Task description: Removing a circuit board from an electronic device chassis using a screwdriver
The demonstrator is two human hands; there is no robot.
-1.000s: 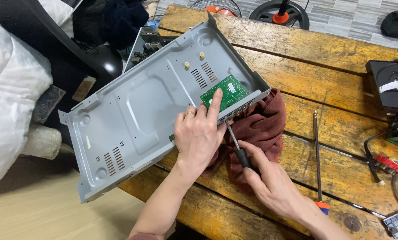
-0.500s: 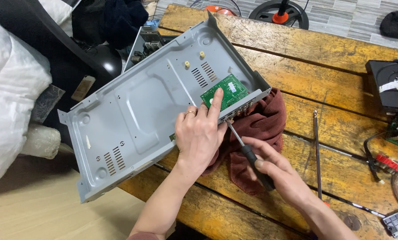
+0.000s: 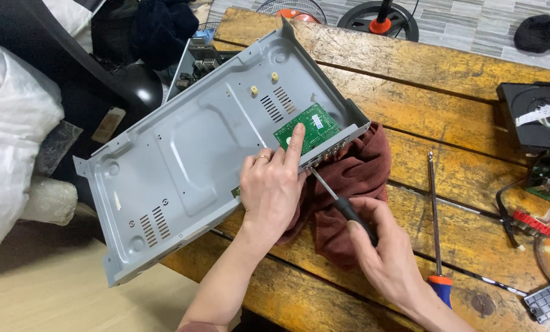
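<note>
Now, chassis: you've got the grey metal chassis (image 3: 183, 160) lying open side up, hanging off the left edge of the wooden table (image 3: 471, 67), its right wall toward you.
Left hand: your left hand (image 3: 272, 184) presses flat on that wall, forefinger stretched onto the green circuit board (image 3: 306, 128), so the tray can't slide.
Right hand: your right hand (image 3: 382, 258) is wrapped round the black-handled screwdriver (image 3: 339, 200), tip driven at the connector edge just under the board.
Cloth: the maroon cloth (image 3: 352, 184) bunches under the near corner, cushioning it.
Spare tool: a long screwdriver (image 3: 436, 227) lies to the right, untouched.
</note>
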